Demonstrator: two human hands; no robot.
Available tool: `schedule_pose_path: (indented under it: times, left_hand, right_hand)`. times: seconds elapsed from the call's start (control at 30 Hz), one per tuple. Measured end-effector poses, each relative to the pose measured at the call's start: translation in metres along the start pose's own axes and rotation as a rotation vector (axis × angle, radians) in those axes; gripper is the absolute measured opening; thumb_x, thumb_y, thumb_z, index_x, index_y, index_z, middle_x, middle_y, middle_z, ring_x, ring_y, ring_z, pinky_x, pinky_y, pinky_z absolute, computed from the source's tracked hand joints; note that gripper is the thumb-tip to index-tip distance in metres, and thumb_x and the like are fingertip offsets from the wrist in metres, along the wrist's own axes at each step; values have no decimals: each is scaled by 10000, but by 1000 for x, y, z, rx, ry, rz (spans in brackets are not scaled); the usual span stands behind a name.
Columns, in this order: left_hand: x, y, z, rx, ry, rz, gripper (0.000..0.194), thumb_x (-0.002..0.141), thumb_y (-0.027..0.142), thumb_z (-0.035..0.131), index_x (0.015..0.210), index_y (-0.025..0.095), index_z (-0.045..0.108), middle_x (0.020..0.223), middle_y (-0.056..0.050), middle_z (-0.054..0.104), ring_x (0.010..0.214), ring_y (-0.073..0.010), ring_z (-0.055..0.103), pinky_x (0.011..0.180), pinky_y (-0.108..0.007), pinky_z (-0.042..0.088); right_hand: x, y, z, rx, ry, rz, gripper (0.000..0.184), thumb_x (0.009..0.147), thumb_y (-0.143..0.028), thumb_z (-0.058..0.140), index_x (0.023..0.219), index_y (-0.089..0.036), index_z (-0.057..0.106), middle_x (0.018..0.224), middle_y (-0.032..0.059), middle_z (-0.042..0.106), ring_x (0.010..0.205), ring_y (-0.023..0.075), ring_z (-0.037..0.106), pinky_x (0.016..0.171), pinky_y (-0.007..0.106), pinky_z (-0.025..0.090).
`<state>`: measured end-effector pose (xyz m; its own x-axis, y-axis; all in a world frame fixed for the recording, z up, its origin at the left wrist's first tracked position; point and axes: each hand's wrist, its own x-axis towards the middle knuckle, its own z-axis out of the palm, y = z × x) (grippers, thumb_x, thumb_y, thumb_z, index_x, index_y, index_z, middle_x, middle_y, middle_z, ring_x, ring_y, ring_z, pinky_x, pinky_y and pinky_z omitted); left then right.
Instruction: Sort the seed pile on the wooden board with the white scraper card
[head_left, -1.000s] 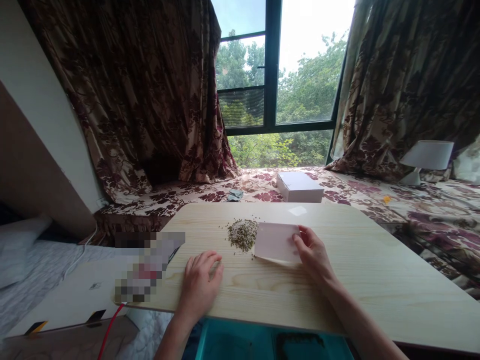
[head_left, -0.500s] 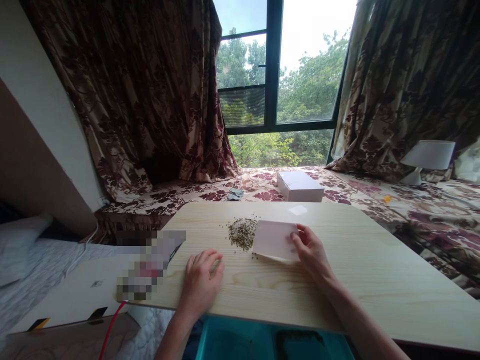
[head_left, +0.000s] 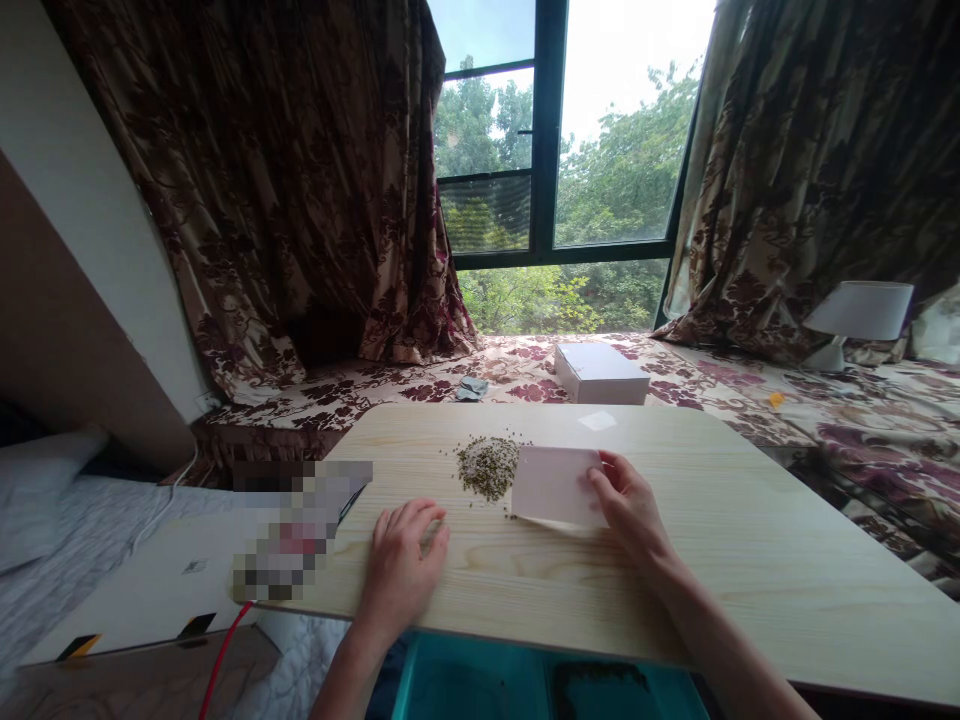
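Note:
A loose pile of small greenish beans mixed with white grains point(head_left: 487, 467) lies on the pale wooden table point(head_left: 517, 590), with some strays around it. My right hand point(head_left: 630, 500) pinches a thin whitish card point(head_left: 556, 485) by its right end, thumb on the near face. The card leans at the pile's right side, its left edge close against the beans. My left hand point(head_left: 407, 560) rests on the tabletop, nearer to me and left of the pile, fingers loosely bent and holding nothing.
A white box point(head_left: 601, 374) and a crumpled grey-blue cloth point(head_left: 472, 388) sit on the flowered window seat beyond the table. A white lamp point(head_left: 862, 310) stands far right. Below the table's near edge is a teal divided tray point(head_left: 472, 680). A red cable point(head_left: 225, 650) hangs at left.
The card in my right hand shifted slightly left toward the pile, then back a little to the right. My left hand has stayed in place, and the pile looks much the same.

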<state>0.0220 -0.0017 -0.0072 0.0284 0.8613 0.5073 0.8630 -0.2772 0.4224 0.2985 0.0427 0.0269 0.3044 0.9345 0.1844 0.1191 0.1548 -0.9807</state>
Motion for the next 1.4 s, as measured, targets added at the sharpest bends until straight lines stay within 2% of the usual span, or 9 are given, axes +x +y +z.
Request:
schedule_pose_path:
  times: [0.3,0.57,0.8,1.1,1.4]
  left_hand:
    - [0,2,0,5,11,-11,192,813,253,505,937,243,650,1044,-36,671,1008,-210,581,990,-455,362]
    - [0,0,0,1,4,1,191,816,253,505,946,243,644,1055,-38,672,1017,-212,576,988,-455,359]
    - [0,1,0,-1,10,5,185,814,256,506,933,240,648,1043,-38,673,1012,-212,584,963,-437,387]
    - [0,1,0,0,2,-20,195,816,258,501,943,243,648,1057,-39,670,1024,-218,579,1003,-475,343]
    - [0,1,0,-20,-8,-23,192,820,258,496,945,242,640,1067,-44,670,1032,-218,562,1000,-469,336]
  right_hand:
    - [0,2,4,57,-22,12,413,622,-416,618,953,-180,547,748,48,665,684,198,627,450,254,500]
    - [0,2,2,38,8,-4,396,662,-408,603,980,-183,537,803,62,663,751,211,637,468,257,516]
    - [1,5,3,65,-9,1,429,636,-439,639,964,-181,540,770,57,657,732,216,635,450,260,512]
    - [3,9,7,68,-88,-18,487,654,-514,645,993,-183,534,800,62,677,743,207,643,492,267,528]
    - [10,12,7,55,-141,41,431,660,-470,643,978,-193,553,769,37,682,704,187,640,489,254,509]
